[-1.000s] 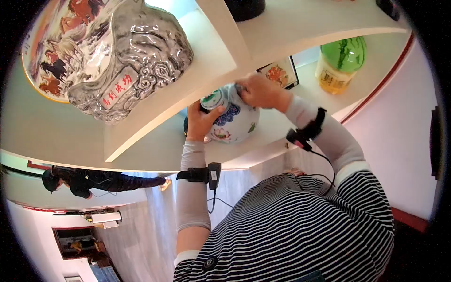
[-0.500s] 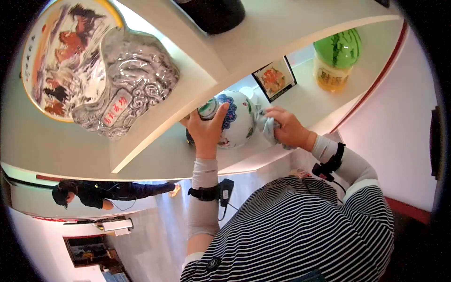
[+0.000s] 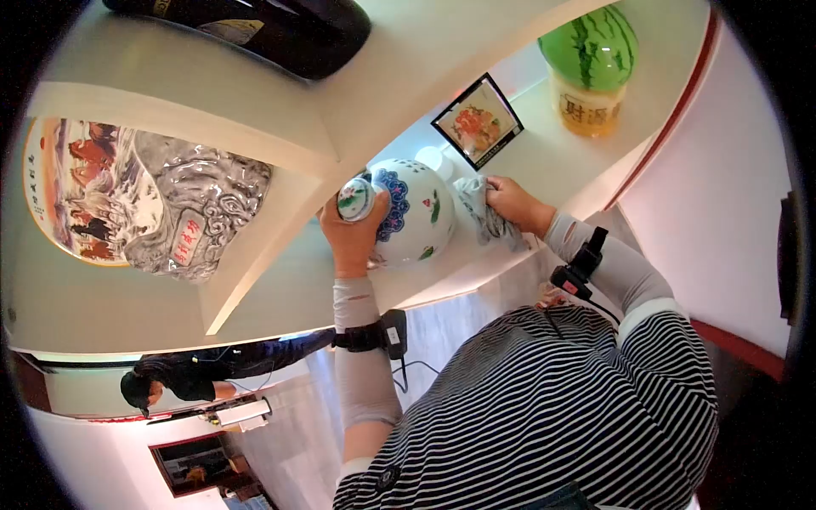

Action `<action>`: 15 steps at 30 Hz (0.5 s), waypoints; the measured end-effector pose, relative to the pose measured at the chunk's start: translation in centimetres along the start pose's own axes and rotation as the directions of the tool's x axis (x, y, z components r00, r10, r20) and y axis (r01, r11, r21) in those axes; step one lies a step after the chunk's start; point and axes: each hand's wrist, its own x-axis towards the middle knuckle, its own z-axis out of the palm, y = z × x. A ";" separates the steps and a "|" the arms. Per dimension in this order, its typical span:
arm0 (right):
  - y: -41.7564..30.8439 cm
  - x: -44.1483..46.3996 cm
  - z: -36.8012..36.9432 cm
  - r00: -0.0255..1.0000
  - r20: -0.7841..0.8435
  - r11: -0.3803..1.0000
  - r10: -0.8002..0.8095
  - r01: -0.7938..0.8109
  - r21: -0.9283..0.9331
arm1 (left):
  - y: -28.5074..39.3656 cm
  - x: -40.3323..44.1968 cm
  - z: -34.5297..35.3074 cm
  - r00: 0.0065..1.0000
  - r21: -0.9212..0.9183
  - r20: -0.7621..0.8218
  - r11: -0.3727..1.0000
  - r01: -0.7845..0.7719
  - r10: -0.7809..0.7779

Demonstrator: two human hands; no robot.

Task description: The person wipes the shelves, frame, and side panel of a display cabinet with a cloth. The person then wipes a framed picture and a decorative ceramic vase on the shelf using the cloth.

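Observation:
A white porcelain vase with a blue patterned collar and painted leaves lies tilted in the shelf compartment, its round painted top toward the left. My left hand is wrapped round the vase's neck just below that top. In my right hand is a bunched grey-green cloth, beside the body of the vase. Part of the cloth hangs below my fingers. Whether the cloth touches the vase, I cannot tell.
A framed flower picture and a green-topped jar stand farther along the shelf. Across the divider is a horse-painted ornament; a dark bottle is above. A person in dark clothes is in the background.
My view has shifted, so the dark bottle shows more fully. My right hand and the cloth have drawn slightly away from the vase. The vase's top has turned more into view.

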 end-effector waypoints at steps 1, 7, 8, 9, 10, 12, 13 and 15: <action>0.8 0.0 -0.1 0.999 -0.038 0.999 0.012 -0.011 0.032 | -0.2 0.1 -0.1 1.000 0.002 0.005 1.000 0.004 -0.004; -0.3 -2.3 0.7 0.983 -0.182 0.992 -0.031 0.051 0.111 | -1.8 0.7 -0.6 0.984 -0.161 0.176 0.986 0.033 -0.004; -0.7 -2.5 1.0 0.970 -0.211 0.980 -0.119 0.149 0.132 | -2.3 1.0 -0.7 0.979 -0.137 0.200 0.991 -0.010 0.037; -1.6 -2.5 1.7 0.970 -0.214 0.980 -0.117 0.148 0.132 | -2.6 1.0 -0.8 0.979 -0.139 0.203 0.990 -0.009 0.037; -2.6 -2.1 2.7 0.951 -0.251 0.957 -0.183 0.230 0.174 | -2.8 1.1 -0.8 0.977 -0.145 0.209 0.989 -0.016 0.046; -5.2 -2.0 4.8 0.924 -0.294 0.926 -0.243 0.311 0.212 | -2.8 1.1 -0.5 0.974 -0.152 0.218 0.988 -0.022 0.055; -6.7 -2.2 5.7 0.890 -0.260 0.921 -0.374 0.391 0.012 | -2.8 1.1 -0.4 0.984 -0.125 0.161 0.990 -0.061 0.080; -7.2 -2.0 7.0 0.848 -0.199 0.868 -0.492 0.461 -0.185 | -2.2 1.0 -0.2 0.989 -0.094 0.105 0.991 -0.098 0.107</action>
